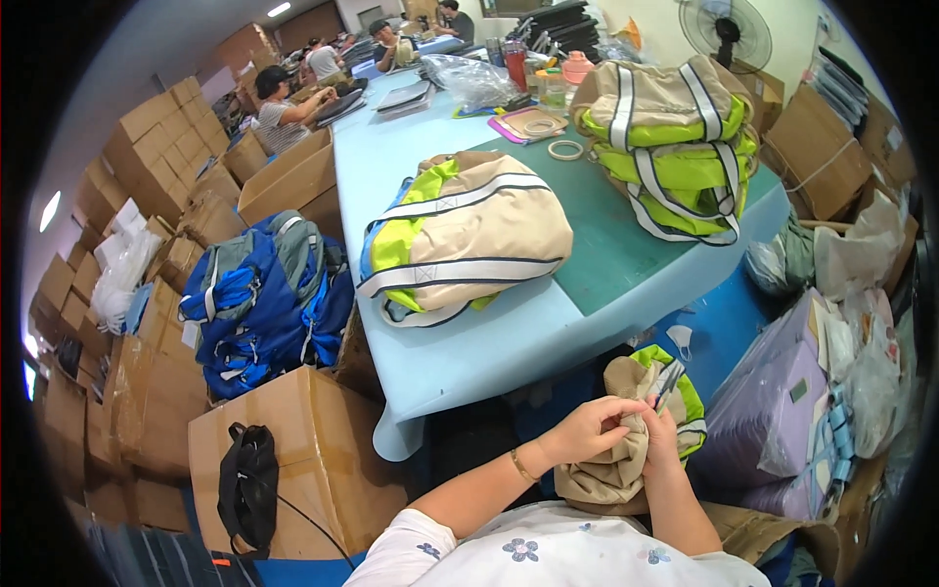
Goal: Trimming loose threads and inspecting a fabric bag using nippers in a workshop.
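Observation:
A beige and lime-green fabric bag (599, 481) lies bunched up in my lap, just off the table's near edge. My left hand (590, 430) is closed, its fingertips pinching a fold of the bag's beige cloth. Close beside it, my right hand (662, 438) is closed against the same fold. A small metal cutting tool, which looks like thread snips (669, 382), sticks up out of the right hand; its lower part is hidden by the fingers. On the table ahead lies a filled beige bag (489, 220) of the same kind, with white, dark-edged straps.
The table (460, 362) carries a stack of similar bags (675, 103), tape rolls (565, 150) and clear plastic (474, 83). At left stand blue backpacks (269, 293) and a carton (328, 440) with a black pouch (247, 489). Wrapped purple goods (768, 401) stand right. Several people sit farther off.

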